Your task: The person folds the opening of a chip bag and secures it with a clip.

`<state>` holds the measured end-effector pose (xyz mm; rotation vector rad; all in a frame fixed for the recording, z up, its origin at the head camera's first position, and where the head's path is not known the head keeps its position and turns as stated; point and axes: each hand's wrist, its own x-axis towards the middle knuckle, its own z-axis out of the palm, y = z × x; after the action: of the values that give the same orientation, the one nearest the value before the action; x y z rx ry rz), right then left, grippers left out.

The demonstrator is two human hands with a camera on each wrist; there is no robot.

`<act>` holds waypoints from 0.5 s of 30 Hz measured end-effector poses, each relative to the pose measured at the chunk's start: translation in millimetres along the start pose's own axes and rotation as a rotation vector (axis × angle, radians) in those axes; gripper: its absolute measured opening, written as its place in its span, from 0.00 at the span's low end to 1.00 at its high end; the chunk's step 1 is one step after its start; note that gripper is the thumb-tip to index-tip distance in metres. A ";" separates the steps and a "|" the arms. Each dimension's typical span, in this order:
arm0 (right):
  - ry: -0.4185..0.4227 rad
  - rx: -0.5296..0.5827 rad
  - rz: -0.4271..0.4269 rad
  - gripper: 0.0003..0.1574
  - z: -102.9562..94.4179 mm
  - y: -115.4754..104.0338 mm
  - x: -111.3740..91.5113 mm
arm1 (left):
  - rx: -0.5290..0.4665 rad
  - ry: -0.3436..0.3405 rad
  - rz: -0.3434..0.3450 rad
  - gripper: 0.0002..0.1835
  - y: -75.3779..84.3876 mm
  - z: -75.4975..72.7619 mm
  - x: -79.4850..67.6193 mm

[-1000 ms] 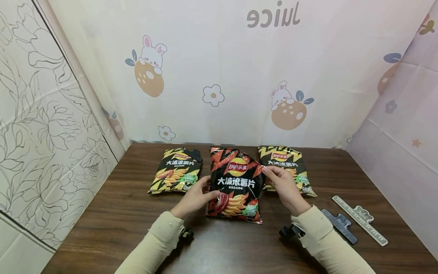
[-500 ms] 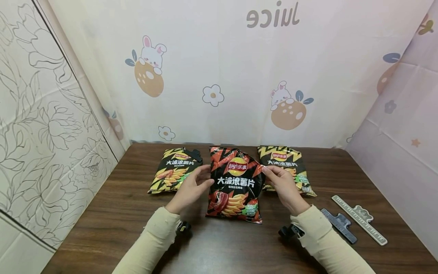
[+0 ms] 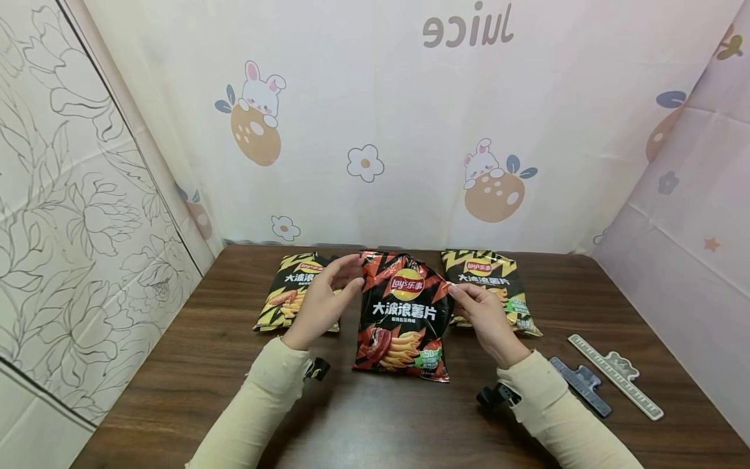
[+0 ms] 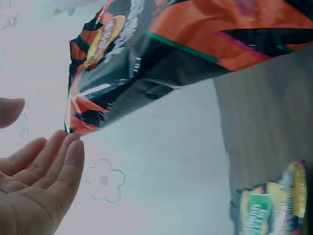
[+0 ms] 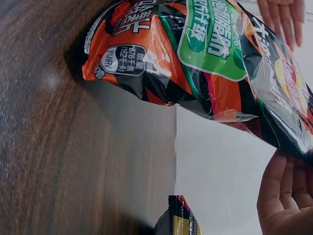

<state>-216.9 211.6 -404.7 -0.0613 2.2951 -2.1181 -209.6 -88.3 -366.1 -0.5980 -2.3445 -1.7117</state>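
A red-and-black bag of chips (image 3: pixel 401 319) stands upright at the middle of the table. My right hand (image 3: pixel 486 319) pinches its upper right edge, thumb in front and fingers behind. In the right wrist view, the fingers of that hand (image 5: pixel 288 196) lie behind the bag. My left hand (image 3: pixel 325 299) is at the bag's upper left corner. In the left wrist view, the left hand's fingers (image 4: pixel 46 171) are extended with the tips right at the corner, and the thumb stands apart. The bag's top slants down toward the right.
A yellow-and-black bag of chips (image 3: pixel 287 293) lies behind my left hand, partly hidden. Another yellow-and-black bag (image 3: pixel 483 267) lies behind my right hand. At the right are a dark grey bag clip (image 3: pixel 580 385) and a longer pale bag clip (image 3: pixel 615 376). A printed curtain (image 3: pixel 375 111) hangs behind the table.
My left hand has let go of the bag's lower left side and moved up along its edge to the top corner. My right hand and the bag stay nearly still.
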 end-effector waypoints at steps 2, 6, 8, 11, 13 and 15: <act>-0.002 0.004 0.000 0.16 -0.1 -0.2 0.1 | 0.014 -0.008 0.023 0.25 5.0 2.0 2.6; -0.005 0.006 0.000 0.17 -0.4 -0.3 0.5 | 0.054 -0.035 0.084 0.24 12.5 8.3 9.1; -0.006 0.006 0.001 0.17 -0.5 -0.3 0.6 | 0.085 -0.048 0.121 0.24 16.1 11.7 12.5; -0.005 0.008 0.002 0.16 -0.2 -0.2 0.8 | 0.154 -0.052 0.171 0.25 21.3 16.8 17.8; -0.003 0.013 0.002 0.15 0.2 0.0 1.0 | 0.193 -0.056 0.193 0.25 24.1 19.9 21.9; -0.002 0.017 0.005 0.14 0.5 0.3 1.1 | 0.223 -0.061 0.209 0.25 26.1 23.1 26.1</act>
<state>-218.0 211.1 -405.0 -0.0574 2.2742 -2.1340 -220.1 -54.2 -341.0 -0.8300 -2.3727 -1.3399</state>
